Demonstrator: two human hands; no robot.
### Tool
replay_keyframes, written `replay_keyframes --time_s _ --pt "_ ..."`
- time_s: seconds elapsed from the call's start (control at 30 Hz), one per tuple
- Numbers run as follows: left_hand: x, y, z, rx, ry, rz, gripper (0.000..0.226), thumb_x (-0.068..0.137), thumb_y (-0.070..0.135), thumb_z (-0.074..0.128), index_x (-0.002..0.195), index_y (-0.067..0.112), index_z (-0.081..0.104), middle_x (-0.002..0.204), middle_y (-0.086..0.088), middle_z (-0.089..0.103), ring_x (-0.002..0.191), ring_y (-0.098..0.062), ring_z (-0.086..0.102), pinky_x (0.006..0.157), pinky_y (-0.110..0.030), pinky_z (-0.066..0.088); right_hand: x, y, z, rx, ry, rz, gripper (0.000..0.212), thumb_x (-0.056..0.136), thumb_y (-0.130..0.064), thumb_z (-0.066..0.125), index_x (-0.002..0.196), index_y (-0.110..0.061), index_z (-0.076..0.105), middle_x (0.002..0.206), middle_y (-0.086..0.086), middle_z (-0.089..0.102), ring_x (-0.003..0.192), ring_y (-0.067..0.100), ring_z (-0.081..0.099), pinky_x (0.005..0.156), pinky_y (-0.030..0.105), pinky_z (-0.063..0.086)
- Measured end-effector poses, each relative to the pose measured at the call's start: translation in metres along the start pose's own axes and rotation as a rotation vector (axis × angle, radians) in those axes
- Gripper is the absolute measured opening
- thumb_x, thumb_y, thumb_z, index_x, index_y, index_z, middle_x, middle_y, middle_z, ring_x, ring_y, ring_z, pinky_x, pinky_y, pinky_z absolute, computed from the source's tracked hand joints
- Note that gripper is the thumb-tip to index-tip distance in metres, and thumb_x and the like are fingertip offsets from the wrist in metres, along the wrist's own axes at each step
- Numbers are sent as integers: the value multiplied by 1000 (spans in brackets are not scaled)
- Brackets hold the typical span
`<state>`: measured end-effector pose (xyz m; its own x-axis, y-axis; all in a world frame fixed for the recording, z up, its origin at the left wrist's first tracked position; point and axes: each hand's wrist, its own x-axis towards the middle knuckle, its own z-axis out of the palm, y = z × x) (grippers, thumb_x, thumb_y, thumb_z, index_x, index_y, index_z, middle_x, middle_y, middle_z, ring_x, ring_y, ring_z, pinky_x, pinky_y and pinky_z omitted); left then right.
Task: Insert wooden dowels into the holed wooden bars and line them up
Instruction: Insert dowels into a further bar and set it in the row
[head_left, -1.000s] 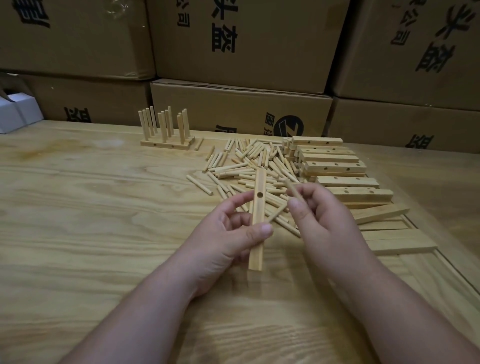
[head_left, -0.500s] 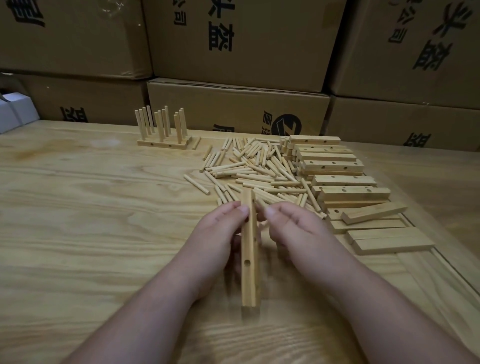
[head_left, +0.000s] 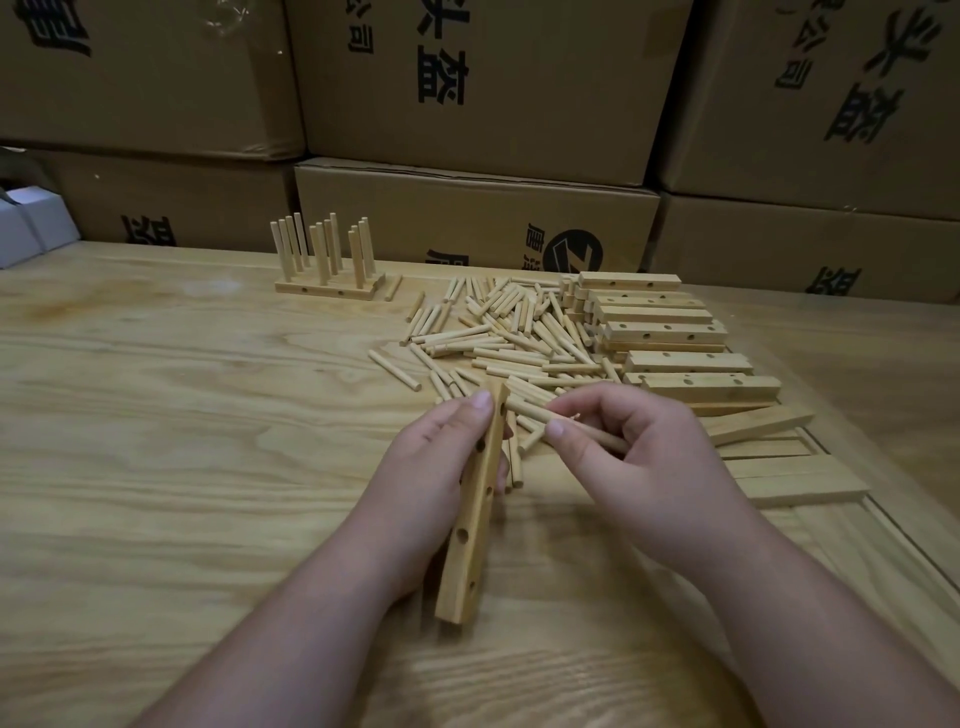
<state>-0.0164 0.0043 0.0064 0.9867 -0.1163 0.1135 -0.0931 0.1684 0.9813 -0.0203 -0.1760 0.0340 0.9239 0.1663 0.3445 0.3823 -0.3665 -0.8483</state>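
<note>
- Your left hand (head_left: 441, 467) grips a holed wooden bar (head_left: 475, 509) on edge, near the desk's (head_left: 156, 467) front middle.
- Your right hand (head_left: 634, 457) pinches a smooth round dowel (head_left: 566, 423), its tip just beside the bar's far hole.
- Risk: an angled dowel could jam or tip the narrow square-edged bar.
- Loose dowels (head_left: 509, 332) behind may roll if nudged.

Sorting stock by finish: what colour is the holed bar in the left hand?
Pale yellowish natural wood, unpainted; the head view shows the holed bar best.
</note>
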Motion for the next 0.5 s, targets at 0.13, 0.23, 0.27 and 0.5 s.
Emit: replay_keyframes --time_s 0.13,0.23,0.27,0.5 --pt "0 -2 0 26 3 10 33 88 55 55 76 27 68 64 -2 63 54 -8 56 52 -17 45 -1 -2 -4 -136 3 -65 12 88 -23 74 84 -34 73 72 -2 70 59 9 61 51 23 47" --pt "0 -2 1 45 5 19 31 87 55 56 77 29 70 64 0 63 54 -6 56 53 -16 44 0 -2 -9 -208 -15 -110 18 87 -24 75 84 -42 72 80 -24 71 74 -4 66 59 8 46" --pt "0 -2 1 49 2 16 31 87 55 56 77 30 70 64 1 63 54 -6 56 53 -16 44 0 -2 -10 -235 -28 -119 20 88 -26 74 86 -46 71 83 -29 70 78 -6 66 62 6 46" --pt "1 -2 -1 50 -25 -45 36 86 61 53 81 30 69 66 -3 61 54 -12 52 52 -25 43 2 4 -10 -308 -86 -125 19 94 -47 58 81 -56 68 71 -11 69 63 11 63 56 32 49"
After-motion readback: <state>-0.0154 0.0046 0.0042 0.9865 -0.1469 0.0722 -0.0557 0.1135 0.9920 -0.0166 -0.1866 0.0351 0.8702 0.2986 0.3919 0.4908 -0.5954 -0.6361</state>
